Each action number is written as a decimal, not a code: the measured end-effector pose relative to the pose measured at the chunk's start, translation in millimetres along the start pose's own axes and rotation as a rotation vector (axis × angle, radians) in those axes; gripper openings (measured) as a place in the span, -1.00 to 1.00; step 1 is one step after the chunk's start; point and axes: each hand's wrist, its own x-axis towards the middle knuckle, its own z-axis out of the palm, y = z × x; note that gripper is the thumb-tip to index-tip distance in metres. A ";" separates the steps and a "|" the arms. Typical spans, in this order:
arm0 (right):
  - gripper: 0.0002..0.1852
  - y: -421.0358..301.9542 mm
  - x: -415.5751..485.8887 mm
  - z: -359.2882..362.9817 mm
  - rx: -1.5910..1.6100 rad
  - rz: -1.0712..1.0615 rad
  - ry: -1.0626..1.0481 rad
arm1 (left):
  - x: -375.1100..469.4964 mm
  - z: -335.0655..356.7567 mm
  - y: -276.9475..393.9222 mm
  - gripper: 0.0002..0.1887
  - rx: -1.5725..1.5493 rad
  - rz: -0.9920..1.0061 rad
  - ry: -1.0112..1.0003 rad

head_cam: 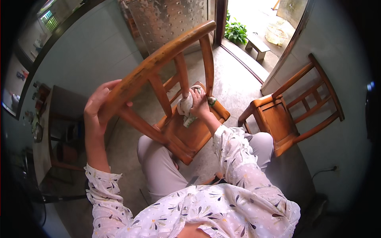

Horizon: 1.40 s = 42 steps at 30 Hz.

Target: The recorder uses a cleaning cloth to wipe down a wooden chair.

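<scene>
A wooden chair stands tilted before me, its curved backrest rising towards my head. My left hand grips the near left end of the chair's top rail, with the fingers wrapped round behind it. Lower down, my right hand presses a crumpled pale cloth with green edging against the rear of the seat, at the foot of the backrest posts. Part of the cloth shows past the far post, and the palm side of my right hand is hidden.
A second wooden chair stands at the right by the wall. Ahead, an open doorway shows a low bench, a wicker basket and a leafy plant. At the left is a table bearing bottles and other items.
</scene>
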 end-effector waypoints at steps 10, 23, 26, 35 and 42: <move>-0.42 3.0 -144.0 -29.8 -0.216 -0.006 -0.348 | 4.7 -20.2 -14.2 -0.46 -0.040 0.014 -0.039; -0.22 136.3 -113.8 -26.4 0.121 0.650 0.026 | 27.3 -34.3 1.8 -0.55 0.449 -0.099 -0.291; -0.14 125.0 -137.7 9.3 0.063 0.717 0.140 | 47.4 -1.0 12.5 -0.54 0.963 -0.119 -0.270; -0.69 31.4 -274.7 78.7 1.724 1.336 -0.087 | 69.7 -4.0 -26.7 -0.47 1.231 -0.030 0.013; -0.69 36.8 -243.8 85.1 2.201 1.434 -0.054 | 67.9 -33.2 -42.7 -0.62 1.328 0.139 0.053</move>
